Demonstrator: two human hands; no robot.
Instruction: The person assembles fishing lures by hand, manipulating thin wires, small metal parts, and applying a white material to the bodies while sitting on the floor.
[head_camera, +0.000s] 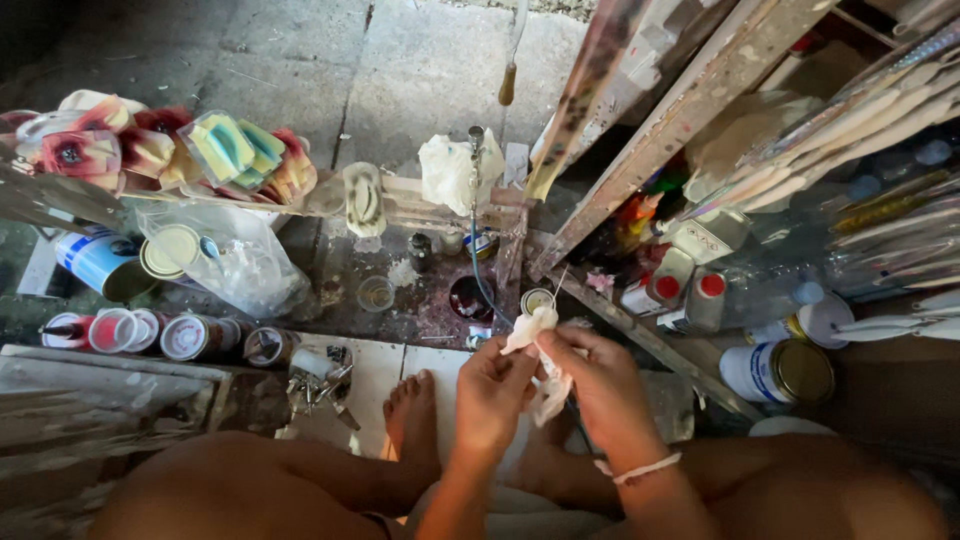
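Observation:
Both hands meet in front of me above my bare feet. My left hand (492, 392) pinches the upper end of a small white cloth-like piece (531, 330) between thumb and fingers. My right hand (592, 378), with a white band on its wrist, grips the lower, crumpled part of the same white piece (551, 392). A thin blue hose (482, 280) runs down behind the hands from a metal fitting (475, 135). What lies inside the white piece is hidden.
Paint tins and lidded jars (185, 335) line the floor at left, beside a clear plastic bag (240, 262). Colourful painted pieces (225, 148) rest on a rack. Wooden frame bars (640, 150) lean at right, over bottles with red caps (690, 290) and a gold-lidded can (790, 372).

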